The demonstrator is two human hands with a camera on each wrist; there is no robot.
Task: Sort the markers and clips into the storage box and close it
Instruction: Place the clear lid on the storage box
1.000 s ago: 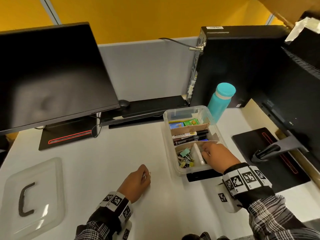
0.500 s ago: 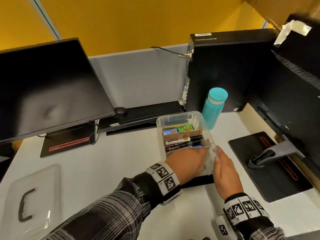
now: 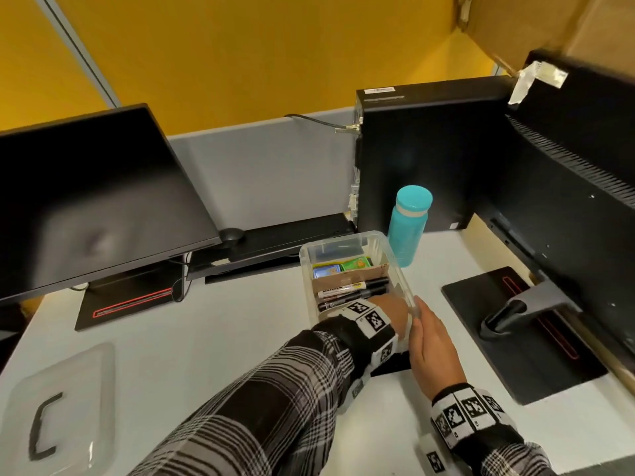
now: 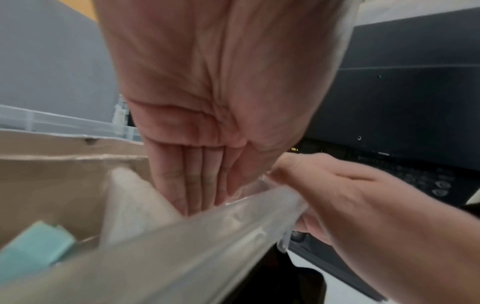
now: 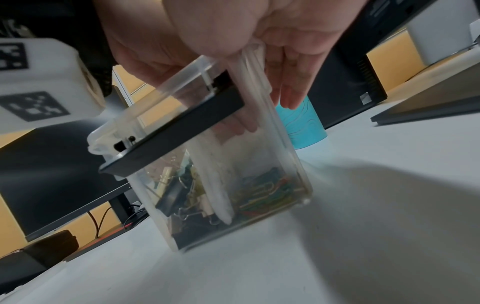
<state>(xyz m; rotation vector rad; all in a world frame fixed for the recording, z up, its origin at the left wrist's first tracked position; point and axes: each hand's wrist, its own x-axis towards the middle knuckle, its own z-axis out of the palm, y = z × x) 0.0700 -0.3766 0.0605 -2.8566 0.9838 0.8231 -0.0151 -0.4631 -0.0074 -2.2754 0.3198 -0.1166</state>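
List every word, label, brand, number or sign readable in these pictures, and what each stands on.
No text can be read anywhere.
Markers in the storage box: printed labels, too blurred.
Computer tower: white sticker on top, too small.
Paper tag on the right monitor: print illegible.
Blue and green packets in the box: pictures only, no legible words.
Wristbands: square black-and-white code patterns, not words.

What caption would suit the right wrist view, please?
Right hand steadies the clear plastic storage box holding coloured paper clips.
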